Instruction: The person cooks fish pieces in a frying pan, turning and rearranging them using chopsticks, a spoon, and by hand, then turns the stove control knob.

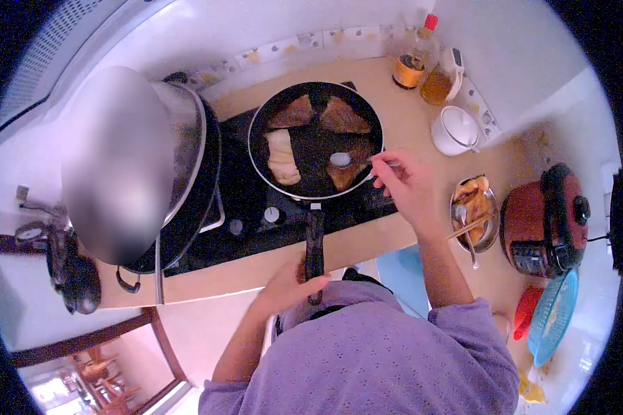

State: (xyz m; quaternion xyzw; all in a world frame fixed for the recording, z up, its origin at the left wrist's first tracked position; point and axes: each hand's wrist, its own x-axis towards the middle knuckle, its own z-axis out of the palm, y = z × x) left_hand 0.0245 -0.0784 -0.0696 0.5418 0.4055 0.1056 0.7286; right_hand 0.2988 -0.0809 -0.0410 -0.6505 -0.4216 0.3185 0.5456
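Note:
A black frying pan (310,149) sits on the stove, with three browned, flat pieces of food (292,114) and a paler piece (282,158) in it. My left hand (287,289) is closed around the pan's black handle (315,242). Over the pan's right rim, my right hand (403,181) pinches a spoon (340,160). The spoon's bowl is above or on the browned piece at the lower right (346,173); whether they touch I cannot tell.
A large lidded pot (194,159) stands left on the black stove (235,194). To the right are a metal dish (493,238) of food with chopsticks (467,228), a white lidded pot (455,131), bottles (436,86), a red cooker (540,221) and a blue basket (554,318).

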